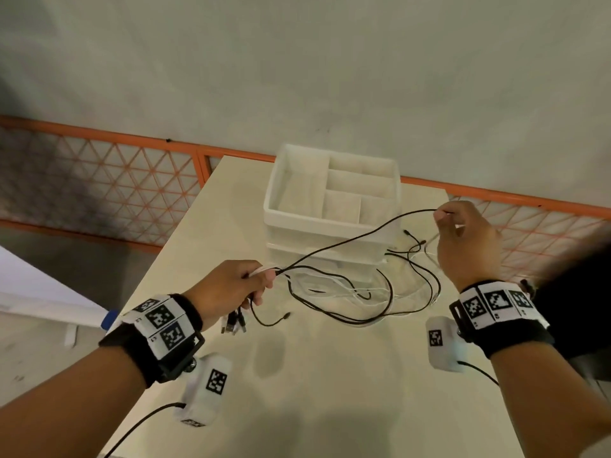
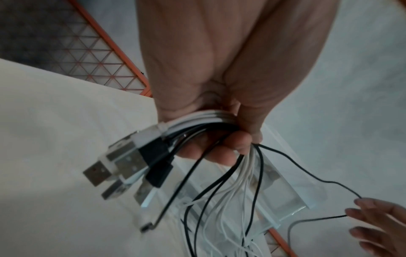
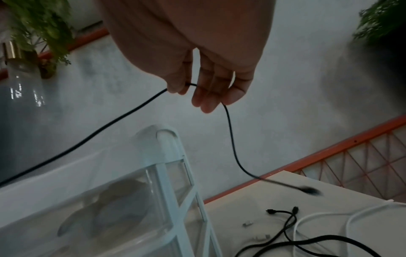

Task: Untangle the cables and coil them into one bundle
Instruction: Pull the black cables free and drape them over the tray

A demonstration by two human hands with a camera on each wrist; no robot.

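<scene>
My left hand (image 1: pixel 256 285) grips a bunch of black and white cables (image 2: pixel 204 121) near their USB plugs (image 2: pixel 123 163), which stick out below the fist. Loose black and white cable loops (image 1: pixel 363 292) trail from it over the table. My right hand (image 1: pixel 444 216) is raised at the right and pinches one black cable (image 1: pixel 347 241) between thumb and forefinger (image 3: pixel 175 87). That cable runs taut to the left hand, and its free end with a small plug (image 3: pixel 310 190) hangs below the right hand.
A white organiser box (image 1: pixel 330 200) with compartments and clear drawers stands at the back of the pale table (image 1: pixel 314 375). An orange mesh barrier (image 1: pixel 99 183) runs behind the table. Plants (image 3: pixel 41 26) and a glass bottle (image 3: pixel 19 69) show in the right wrist view.
</scene>
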